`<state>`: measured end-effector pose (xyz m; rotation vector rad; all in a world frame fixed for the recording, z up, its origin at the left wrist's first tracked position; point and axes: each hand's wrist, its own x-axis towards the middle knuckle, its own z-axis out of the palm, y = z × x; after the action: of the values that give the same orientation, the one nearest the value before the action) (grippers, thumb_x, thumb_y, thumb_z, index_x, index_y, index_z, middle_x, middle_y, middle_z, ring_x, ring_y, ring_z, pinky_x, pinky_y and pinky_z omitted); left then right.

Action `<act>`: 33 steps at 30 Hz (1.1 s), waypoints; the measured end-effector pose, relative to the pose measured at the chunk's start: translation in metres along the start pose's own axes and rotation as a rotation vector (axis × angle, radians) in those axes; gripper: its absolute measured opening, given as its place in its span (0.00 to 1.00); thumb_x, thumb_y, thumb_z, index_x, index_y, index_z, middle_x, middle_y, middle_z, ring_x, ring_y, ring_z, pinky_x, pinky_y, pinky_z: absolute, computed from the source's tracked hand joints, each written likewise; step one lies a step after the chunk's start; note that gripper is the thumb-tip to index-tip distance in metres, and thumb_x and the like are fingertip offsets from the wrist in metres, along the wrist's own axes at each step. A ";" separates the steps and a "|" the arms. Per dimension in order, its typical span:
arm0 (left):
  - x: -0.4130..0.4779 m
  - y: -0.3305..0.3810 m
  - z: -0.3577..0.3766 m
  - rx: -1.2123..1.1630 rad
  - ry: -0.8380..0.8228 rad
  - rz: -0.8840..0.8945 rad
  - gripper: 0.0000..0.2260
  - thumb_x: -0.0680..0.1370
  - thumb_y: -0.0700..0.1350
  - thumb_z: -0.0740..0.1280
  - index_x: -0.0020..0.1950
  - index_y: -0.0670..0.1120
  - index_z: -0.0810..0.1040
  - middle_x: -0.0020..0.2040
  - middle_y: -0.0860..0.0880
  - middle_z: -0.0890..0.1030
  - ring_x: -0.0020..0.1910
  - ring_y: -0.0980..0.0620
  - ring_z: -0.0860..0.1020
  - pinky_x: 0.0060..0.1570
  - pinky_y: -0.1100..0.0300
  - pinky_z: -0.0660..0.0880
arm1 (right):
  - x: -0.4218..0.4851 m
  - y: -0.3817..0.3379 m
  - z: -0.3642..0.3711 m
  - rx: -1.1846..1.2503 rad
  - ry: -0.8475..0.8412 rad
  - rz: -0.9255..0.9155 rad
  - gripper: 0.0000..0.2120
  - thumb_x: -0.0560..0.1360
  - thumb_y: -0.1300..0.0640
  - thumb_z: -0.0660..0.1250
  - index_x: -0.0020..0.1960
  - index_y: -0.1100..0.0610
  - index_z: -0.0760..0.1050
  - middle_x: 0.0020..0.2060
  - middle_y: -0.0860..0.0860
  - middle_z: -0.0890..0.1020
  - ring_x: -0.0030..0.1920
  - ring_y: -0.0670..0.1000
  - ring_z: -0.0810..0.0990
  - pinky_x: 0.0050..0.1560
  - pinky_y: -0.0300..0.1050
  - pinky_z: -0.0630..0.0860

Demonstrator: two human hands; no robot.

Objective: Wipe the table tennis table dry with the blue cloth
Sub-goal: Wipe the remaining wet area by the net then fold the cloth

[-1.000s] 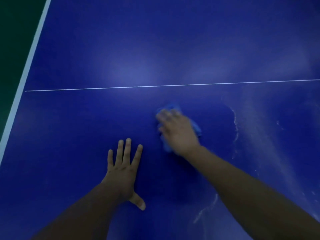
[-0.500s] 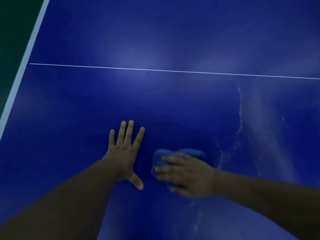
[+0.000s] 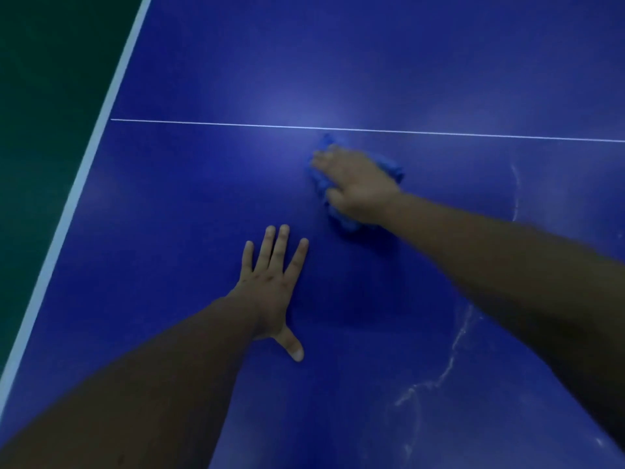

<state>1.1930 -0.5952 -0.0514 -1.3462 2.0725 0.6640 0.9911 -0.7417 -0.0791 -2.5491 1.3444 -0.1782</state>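
Head view: the right hand (image 3: 358, 187), grip closed on the bunched blue cloth (image 3: 392, 169), now presses just short of the white line (image 3: 439, 133), carried outward from beside the flat, wide-spread left hand (image 3: 270, 282), while water streaks (image 3: 453, 353) rightward on the surface (image 3: 203, 198) remain unwiped.

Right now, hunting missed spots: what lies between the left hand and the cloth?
Bare table between left hand and blue cloth, no streaks there; head view.

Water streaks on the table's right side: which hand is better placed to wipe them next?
Right. The right hand grips the blue cloth on the same side as the water streaks; the left hand lies flat and bare on the table tennis table, farther off.
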 end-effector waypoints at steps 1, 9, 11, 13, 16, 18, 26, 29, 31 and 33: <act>-0.003 -0.002 0.003 -0.001 0.026 0.007 0.79 0.47 0.79 0.71 0.71 0.44 0.18 0.68 0.41 0.15 0.68 0.39 0.17 0.70 0.36 0.26 | 0.001 -0.026 0.006 0.013 -0.021 -0.076 0.28 0.72 0.53 0.58 0.71 0.59 0.72 0.67 0.58 0.77 0.66 0.61 0.74 0.66 0.54 0.67; -0.047 0.004 0.047 -0.343 0.080 -0.332 0.72 0.43 0.85 0.46 0.70 0.45 0.17 0.66 0.37 0.14 0.66 0.38 0.15 0.74 0.37 0.32 | -0.101 -0.095 0.033 0.099 -0.177 -0.378 0.31 0.74 0.51 0.55 0.77 0.55 0.66 0.76 0.51 0.69 0.78 0.54 0.61 0.77 0.58 0.58; -0.043 0.004 0.045 -0.339 0.025 -0.327 0.72 0.45 0.85 0.50 0.69 0.46 0.15 0.64 0.37 0.13 0.65 0.36 0.15 0.72 0.34 0.31 | -0.120 -0.051 0.023 0.054 -0.122 -0.307 0.33 0.71 0.51 0.58 0.76 0.55 0.67 0.75 0.54 0.70 0.77 0.56 0.63 0.75 0.59 0.62; -0.040 0.003 0.046 -0.327 0.000 -0.333 0.72 0.52 0.84 0.59 0.68 0.46 0.15 0.65 0.37 0.13 0.66 0.34 0.17 0.71 0.33 0.30 | -0.122 0.008 0.006 0.017 -0.050 -0.139 0.35 0.68 0.52 0.60 0.74 0.60 0.69 0.74 0.60 0.70 0.75 0.61 0.64 0.73 0.61 0.64; -0.040 0.004 0.051 -0.316 0.011 -0.337 0.72 0.57 0.81 0.65 0.68 0.46 0.15 0.65 0.37 0.13 0.67 0.35 0.17 0.70 0.33 0.30 | -0.108 0.071 -0.011 -0.095 -0.050 0.039 0.29 0.76 0.49 0.57 0.74 0.61 0.69 0.75 0.61 0.69 0.76 0.64 0.62 0.71 0.67 0.63; -0.040 0.004 0.051 -0.301 0.016 -0.343 0.72 0.57 0.81 0.65 0.69 0.46 0.15 0.66 0.37 0.14 0.68 0.34 0.18 0.70 0.33 0.30 | -0.091 0.071 -0.011 -0.114 -0.009 0.101 0.29 0.81 0.42 0.53 0.75 0.58 0.69 0.76 0.56 0.68 0.77 0.62 0.61 0.73 0.66 0.62; -0.053 -0.007 0.049 -0.348 0.053 -0.216 0.70 0.59 0.77 0.70 0.72 0.49 0.19 0.70 0.39 0.17 0.70 0.38 0.19 0.73 0.37 0.32 | -0.203 -0.105 0.047 -0.034 -0.011 -0.245 0.25 0.79 0.45 0.58 0.72 0.53 0.74 0.71 0.51 0.75 0.73 0.59 0.68 0.71 0.61 0.65; -0.086 -0.013 0.068 -0.363 0.184 -0.089 0.68 0.60 0.75 0.71 0.76 0.49 0.25 0.74 0.42 0.22 0.74 0.41 0.23 0.76 0.44 0.34 | -0.288 -0.169 0.055 -0.105 -0.212 -0.540 0.24 0.82 0.41 0.56 0.75 0.47 0.69 0.76 0.45 0.67 0.77 0.53 0.60 0.76 0.56 0.55; -0.114 -0.009 0.099 -0.327 0.206 -0.048 0.65 0.62 0.77 0.68 0.76 0.50 0.26 0.74 0.43 0.21 0.74 0.43 0.23 0.74 0.45 0.33 | -0.295 -0.162 0.051 -0.122 -0.271 -0.665 0.25 0.81 0.40 0.58 0.76 0.47 0.67 0.77 0.45 0.66 0.78 0.53 0.58 0.75 0.55 0.54; -0.143 0.005 0.137 -0.289 0.197 -0.011 0.61 0.64 0.79 0.64 0.77 0.52 0.29 0.75 0.44 0.22 0.74 0.44 0.23 0.75 0.44 0.33 | -0.273 -0.137 0.047 -0.117 -0.230 -0.575 0.28 0.80 0.40 0.59 0.77 0.50 0.64 0.75 0.50 0.69 0.77 0.56 0.60 0.75 0.59 0.60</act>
<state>1.2617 -0.4092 -0.0492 -1.6387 2.1825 0.8842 0.9561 -0.4340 -0.0838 -2.8808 0.5319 0.0926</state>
